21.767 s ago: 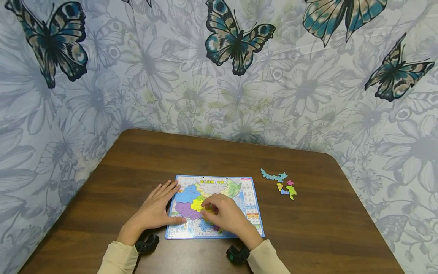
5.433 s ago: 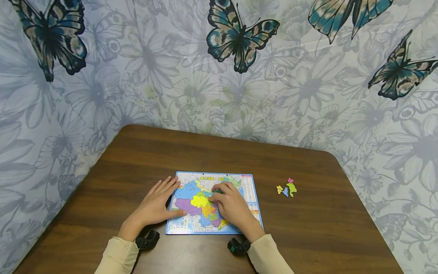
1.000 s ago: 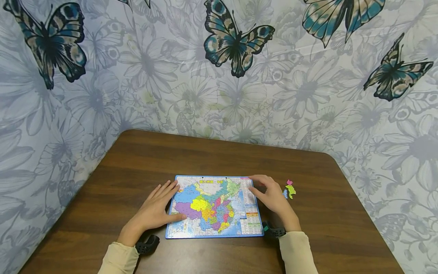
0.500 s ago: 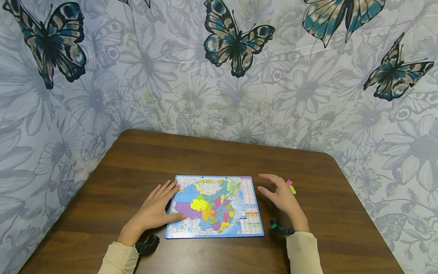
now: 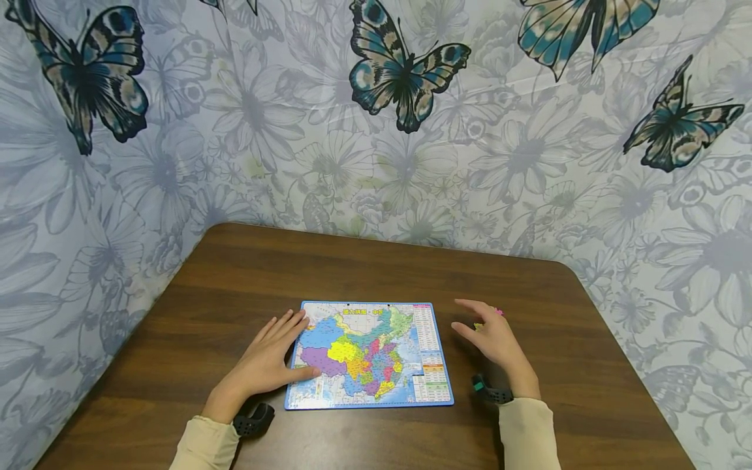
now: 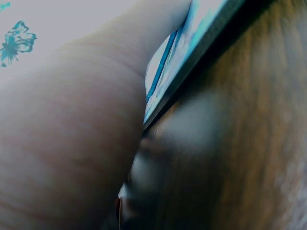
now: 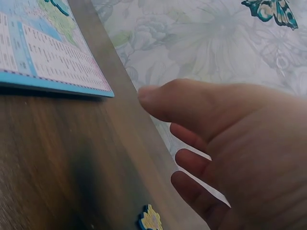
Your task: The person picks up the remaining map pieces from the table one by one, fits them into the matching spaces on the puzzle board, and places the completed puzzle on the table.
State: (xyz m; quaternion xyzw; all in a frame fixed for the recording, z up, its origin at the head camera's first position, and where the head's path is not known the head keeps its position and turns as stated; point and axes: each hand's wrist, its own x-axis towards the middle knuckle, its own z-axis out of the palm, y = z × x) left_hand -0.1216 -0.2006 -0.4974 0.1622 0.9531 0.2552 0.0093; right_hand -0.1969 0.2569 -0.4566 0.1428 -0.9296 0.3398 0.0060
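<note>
My left hand [image 5: 267, 359] lies spread over the left edge of a map puzzle board [image 5: 433, 352], thumb on its lower left part. The blue-rimmed board shows a map in coloured pieces, with a long teal piece [image 5: 371, 335] across the top. Right of the board, my right hand [image 5: 493, 336] hovers over the table, thumb and fingers apart and holding nothing. A small yellow puzzle piece [image 7: 151, 218] lies on the table below it, partly visible past the thumb in the head view. A pink puzzle piece [image 5: 499, 312] peeks out behind this hand, which hides the other loose pieces.
The brown wooden table [image 5: 352, 261] reaches back to a wall [image 5: 264, 163] covered in flowers and butterflies. Black straps with cameras sit on both wrists, the left camera [image 5: 254, 420] close to the board's lower left corner.
My right hand has moved right, from the board's edge to over the loose pieces. The long teal piece, on the table 21.8 s ago, is now in the map. The left hand stays put.
</note>
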